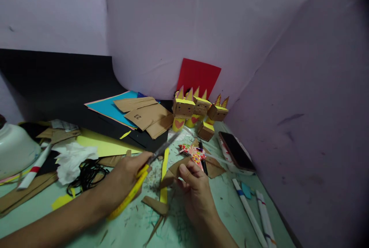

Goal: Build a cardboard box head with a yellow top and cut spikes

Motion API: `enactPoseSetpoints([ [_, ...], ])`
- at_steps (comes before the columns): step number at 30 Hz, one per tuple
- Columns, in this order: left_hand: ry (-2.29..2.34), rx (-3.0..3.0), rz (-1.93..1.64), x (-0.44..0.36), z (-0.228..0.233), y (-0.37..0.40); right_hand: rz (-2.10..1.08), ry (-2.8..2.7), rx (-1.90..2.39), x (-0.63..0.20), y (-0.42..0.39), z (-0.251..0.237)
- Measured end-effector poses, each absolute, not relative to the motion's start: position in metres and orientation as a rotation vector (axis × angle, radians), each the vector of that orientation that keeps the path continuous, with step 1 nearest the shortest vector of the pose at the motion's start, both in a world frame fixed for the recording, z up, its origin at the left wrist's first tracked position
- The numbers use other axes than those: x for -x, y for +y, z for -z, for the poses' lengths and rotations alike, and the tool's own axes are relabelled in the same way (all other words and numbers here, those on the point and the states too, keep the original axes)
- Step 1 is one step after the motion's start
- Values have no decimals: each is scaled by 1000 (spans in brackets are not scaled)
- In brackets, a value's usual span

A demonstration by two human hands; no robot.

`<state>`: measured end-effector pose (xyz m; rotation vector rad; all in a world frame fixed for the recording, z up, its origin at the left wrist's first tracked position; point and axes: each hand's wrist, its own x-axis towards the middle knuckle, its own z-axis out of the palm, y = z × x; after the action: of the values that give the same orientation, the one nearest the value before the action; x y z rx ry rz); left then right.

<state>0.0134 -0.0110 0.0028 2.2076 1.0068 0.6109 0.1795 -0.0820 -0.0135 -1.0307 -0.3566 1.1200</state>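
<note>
My left hand (128, 175) is closed on the yellow handles of a pair of scissors (162, 150), whose blades point up and away to the right. Between the fingers of my right hand (194, 186) is a small piece of brown cardboard (176, 168), pinched by thumb and forefinger. A gap separates the blades from this piece. Under it lies a yellow paper strip (164, 194), beside a cardboard offcut (155, 205). Just beyond my right hand sits a flowery patterned piece (194, 152), with a black pen (204, 165) next to it.
Small cardboard figures with pointed horns (184, 107) stand at the back before a red sheet (198, 77). Cardboard sheets (150, 115) lie on blue paper. Left are black cord (89, 175) and crumpled tissue (73, 161). Right are a phone (236, 150) and white markers (249, 211).
</note>
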Motion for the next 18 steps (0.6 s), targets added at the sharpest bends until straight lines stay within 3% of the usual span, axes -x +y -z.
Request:
enactPoseSetpoints([
  [4,1216,-2253,-612,-8,-4,12,-1192,-276,984,-179,-80,11],
  [12,1572,-2419,-292,11,-12,36,-1238,-308,976,-182,-77,14],
  [18,1267,-2140,-890,3,-11,25,-1219,-394,1037,-181,-76,20],
])
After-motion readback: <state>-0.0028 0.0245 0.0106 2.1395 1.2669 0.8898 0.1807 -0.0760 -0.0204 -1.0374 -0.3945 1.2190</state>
